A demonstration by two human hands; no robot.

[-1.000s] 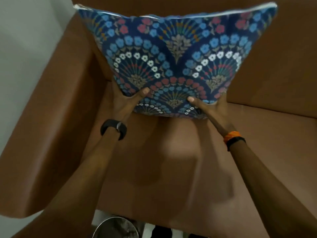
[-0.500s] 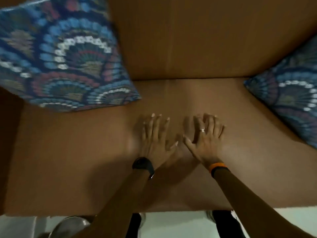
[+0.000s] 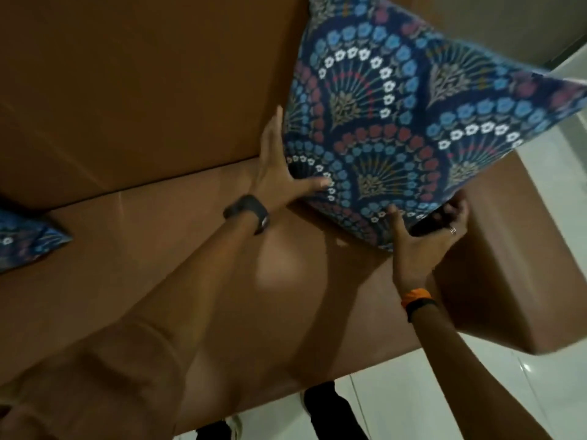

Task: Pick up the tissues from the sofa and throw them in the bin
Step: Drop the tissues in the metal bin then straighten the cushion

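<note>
A blue floral cushion stands tilted at the right end of the brown sofa, against the backrest and armrest. My left hand grips its left edge, thumb across the front. My right hand holds its lower corner from beneath, fingers curled under the fabric. No tissues and no bin are visible in the head view.
A second patterned cushion pokes in at the left edge of the seat. The sofa's right armrest borders white floor tiles. My feet stand at the sofa's front edge.
Half a second ago both hands lay flat on the bare middle of the seat. The view has swung right, and both hands now hold the right-hand cushion.
</note>
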